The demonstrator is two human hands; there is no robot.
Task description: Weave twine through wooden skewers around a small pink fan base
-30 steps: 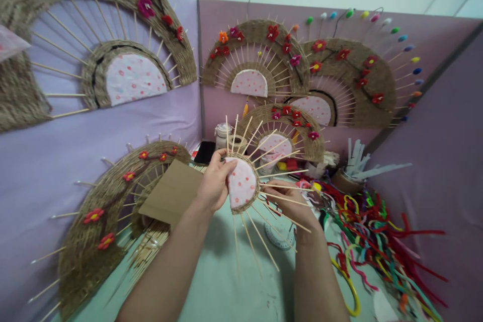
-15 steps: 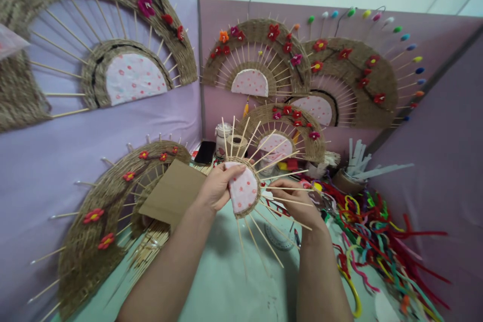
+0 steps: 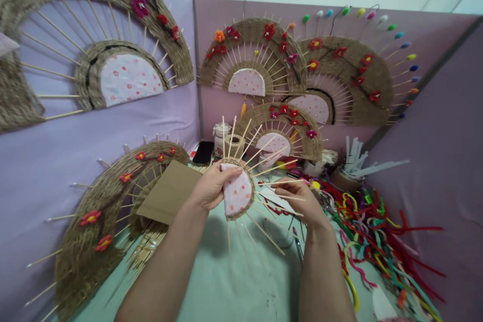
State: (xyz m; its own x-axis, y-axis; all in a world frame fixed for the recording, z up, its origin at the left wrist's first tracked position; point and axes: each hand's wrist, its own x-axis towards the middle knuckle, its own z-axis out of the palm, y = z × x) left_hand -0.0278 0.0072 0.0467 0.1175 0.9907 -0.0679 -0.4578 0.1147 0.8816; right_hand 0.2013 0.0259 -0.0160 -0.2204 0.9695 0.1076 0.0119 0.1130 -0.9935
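My left hand (image 3: 212,184) grips a small half-round fan piece (image 3: 237,192) by its straight side, thumb on the front. Pink-dotted white cloth covers its middle, a narrow band of twine runs round the curved edge, and thin wooden sticks (image 3: 268,160) fan outward. At the right side of the piece, my right hand (image 3: 298,197) is closed with fingertips pinched among the sticks. Some sticks cross in front of this hand, and whatever the pinch holds is too small to make out.
Finished twine fans with red flowers (image 3: 268,31) hang on the walls; another fan (image 3: 86,241) leans at left by brown cardboard (image 3: 169,191). Colourful pipe cleaners (image 3: 377,231) are heaped at right near a tub of white strips (image 3: 347,178). A pen (image 3: 298,244) lies on the table.
The fan piece has shifted slightly left and turned a little in my left hand's grip. My right hand stays pinched beside the sticks, slightly farther from the twine edge.
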